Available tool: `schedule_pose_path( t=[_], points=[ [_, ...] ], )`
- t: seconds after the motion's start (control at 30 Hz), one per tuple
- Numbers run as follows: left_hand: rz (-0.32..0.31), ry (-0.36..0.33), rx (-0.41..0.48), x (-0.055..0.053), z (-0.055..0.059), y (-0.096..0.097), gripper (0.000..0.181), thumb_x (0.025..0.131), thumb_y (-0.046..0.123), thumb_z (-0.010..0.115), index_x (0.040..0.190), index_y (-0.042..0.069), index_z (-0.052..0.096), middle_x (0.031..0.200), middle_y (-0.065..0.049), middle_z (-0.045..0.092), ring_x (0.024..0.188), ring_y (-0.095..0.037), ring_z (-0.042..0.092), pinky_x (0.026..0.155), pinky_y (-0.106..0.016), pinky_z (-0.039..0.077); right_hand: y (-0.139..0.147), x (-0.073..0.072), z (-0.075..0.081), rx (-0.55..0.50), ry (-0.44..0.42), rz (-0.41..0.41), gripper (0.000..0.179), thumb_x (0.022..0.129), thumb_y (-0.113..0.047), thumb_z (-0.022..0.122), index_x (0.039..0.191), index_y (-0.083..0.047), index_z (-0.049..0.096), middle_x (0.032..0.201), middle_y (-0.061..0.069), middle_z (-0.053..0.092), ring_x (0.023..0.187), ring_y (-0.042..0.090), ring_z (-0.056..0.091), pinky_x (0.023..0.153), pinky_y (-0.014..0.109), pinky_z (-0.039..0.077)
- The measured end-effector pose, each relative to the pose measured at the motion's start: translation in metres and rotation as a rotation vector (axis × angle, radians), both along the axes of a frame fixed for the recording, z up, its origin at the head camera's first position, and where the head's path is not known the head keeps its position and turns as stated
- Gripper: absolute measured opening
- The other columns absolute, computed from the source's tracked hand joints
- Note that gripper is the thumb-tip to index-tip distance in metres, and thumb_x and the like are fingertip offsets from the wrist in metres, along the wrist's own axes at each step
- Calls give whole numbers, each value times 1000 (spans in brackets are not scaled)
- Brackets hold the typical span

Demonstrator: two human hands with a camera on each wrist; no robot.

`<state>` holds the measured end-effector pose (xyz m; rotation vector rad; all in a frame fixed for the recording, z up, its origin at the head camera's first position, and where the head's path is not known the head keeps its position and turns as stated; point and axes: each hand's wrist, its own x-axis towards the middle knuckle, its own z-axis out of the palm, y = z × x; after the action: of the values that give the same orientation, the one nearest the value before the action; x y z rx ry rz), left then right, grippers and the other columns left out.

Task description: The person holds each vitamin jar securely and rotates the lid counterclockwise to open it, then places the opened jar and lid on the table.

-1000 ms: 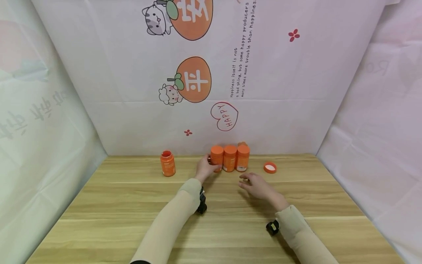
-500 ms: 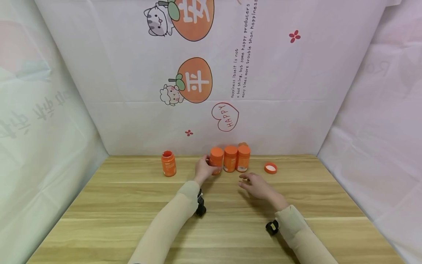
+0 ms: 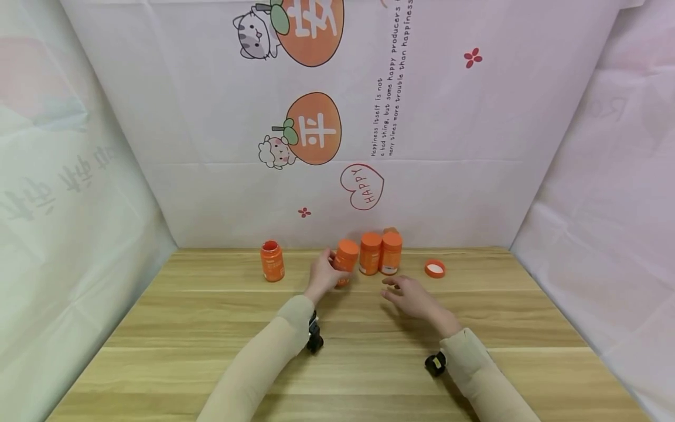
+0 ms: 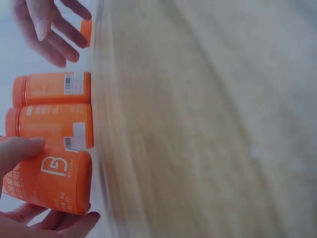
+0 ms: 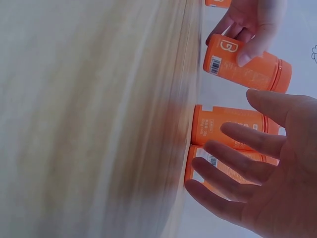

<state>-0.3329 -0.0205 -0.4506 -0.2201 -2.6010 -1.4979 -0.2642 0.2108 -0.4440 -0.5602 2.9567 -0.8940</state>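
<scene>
My left hand (image 3: 323, 275) grips an orange bottle (image 3: 347, 256) with its lid on, thumb on one side and fingers on the other. The bottle leans, its top toward the right, and in the right wrist view its base is lifted off the table. Two more lidded orange bottles (image 3: 370, 254) (image 3: 391, 253) stand upright side by side just to its right. My right hand (image 3: 410, 296) hovers in front of them, fingers spread and loosely bent, holding nothing. In the right wrist view that hand (image 5: 277, 168) partly covers the two standing bottles.
An orange bottle without a lid (image 3: 272, 262) stands at the back left. On the right an orange lid (image 3: 435, 268) lies with its white inside up. A printed white sheet (image 3: 448, 176) rises behind the wooden table (image 3: 369, 375), with white sheets at both sides.
My left hand has drawn the leftmost of the three grouped bottles toward me, away from the other two, and tilted it. The right hand has stayed nearly still.
</scene>
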Motion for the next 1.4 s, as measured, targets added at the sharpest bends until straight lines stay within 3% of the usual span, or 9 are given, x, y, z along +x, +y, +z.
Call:
schedule_pose_path(
  t=[0.47,0.67,0.93,1.23,1.4],
  points=[
    [-66,7,-10,21,7,-2,41,71,13,82,100,9,54,100,-8,62,90,-23,59,80,-40,51,-3,2,2,-46,15,0,46,96,-35,54,129,-2,56,129,16,57,117,35,54,94,49,46],
    [-97,36,-5,30,7,-7,39,70,12,81,101,10,56,98,-7,63,87,-20,59,77,-38,51,-5,3,3,-72,31,5,40,96,-26,55,128,-1,56,129,16,57,116,36,54,93,49,47],
    [-112,45,11,42,10,-12,41,67,10,81,100,12,57,97,-6,63,86,-19,59,76,-36,50,-7,5,4,-81,61,16,39,95,-24,57,125,0,58,127,18,58,113,37,56,90,50,48],
    [-124,47,1,51,14,-17,44,67,12,82,103,12,58,97,-6,64,87,-19,59,77,-36,49,-11,8,9,-111,93,40,37,95,-23,58,125,-2,59,141,20,47,112,37,57,87,47,51],
    [-138,45,-7,57,15,-19,44,67,9,82,104,11,59,98,-7,64,87,-19,58,78,-36,48,-15,11,15,-128,91,48,37,95,-26,57,126,-4,59,137,19,50,112,37,58,87,48,51]
  ],
)
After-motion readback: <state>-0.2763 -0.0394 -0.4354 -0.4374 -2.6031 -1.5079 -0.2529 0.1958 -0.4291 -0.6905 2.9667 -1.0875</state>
